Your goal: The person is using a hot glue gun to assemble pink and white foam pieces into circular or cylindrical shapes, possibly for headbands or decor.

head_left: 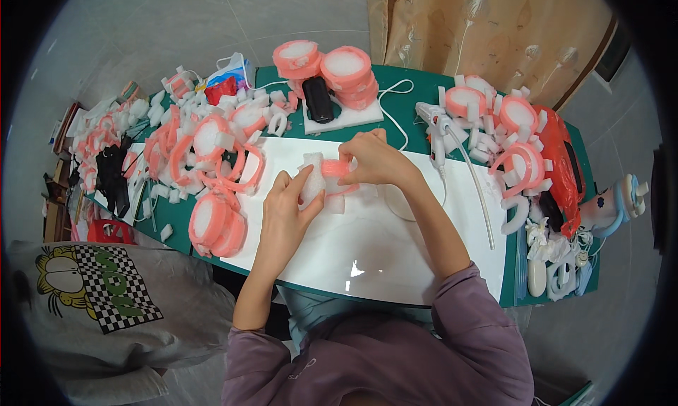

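Over the white board [395, 258], my left hand [281, 212] pinches a white foam piece [312, 180] between thumb and fingers. My right hand [376, 159] is closed on a pink foam strip [334, 168], whose left end meets the white piece. More pink and white foam shows just beneath, partly hidden by my fingers. Right of my right hand, a white hot glue gun [436, 141] rests at the board's far edge with its cord trailing.
Stacked pink-and-white foam rounds [346, 70] and a black oblong object [318, 100] stand at the back. Foam rings and offcuts [212, 138] crowd the left; more foam [519, 116] and a red plastic bag [565, 166] lie right. A person in a grey shirt [120, 321] is at left.
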